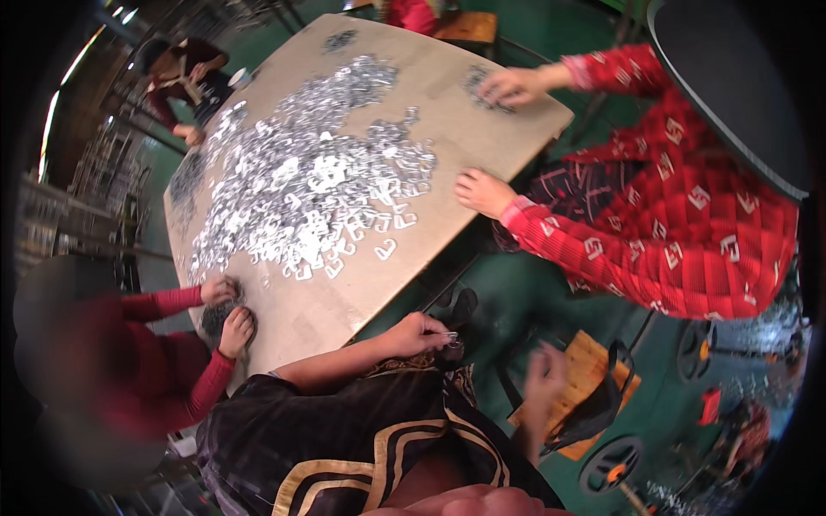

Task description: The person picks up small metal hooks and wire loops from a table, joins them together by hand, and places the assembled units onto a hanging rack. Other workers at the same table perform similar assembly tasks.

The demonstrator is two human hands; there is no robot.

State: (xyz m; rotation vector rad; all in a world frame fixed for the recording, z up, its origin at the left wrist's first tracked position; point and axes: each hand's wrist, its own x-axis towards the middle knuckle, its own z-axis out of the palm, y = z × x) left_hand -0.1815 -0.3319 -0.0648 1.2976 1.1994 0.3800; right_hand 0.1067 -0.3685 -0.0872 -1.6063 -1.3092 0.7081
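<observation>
My left hand (415, 335) is closed near the table's front edge, a small shiny metal piece (449, 337) pinched between thumb and fingers. Its exact shape is too small to tell. Off to the right, beyond the table, my right hand (544, 374) is smeared by motion, and its fingers do not show clearly. On the brown tabletop (430, 249) lies a broad heap of silver, buckle-like metal pieces (327, 181). A few of them, such as one loose metal piece (385, 249), lie apart at the heap's near right side.
A co-worker in a red patterned jacket (654, 241) rests both hands on the table's right. Another in dark red (163, 344) handles a small dark pile (219, 316) at left; a third (185, 77) is at far left. A wooden stool (589, 361) bears a black bag (594, 408).
</observation>
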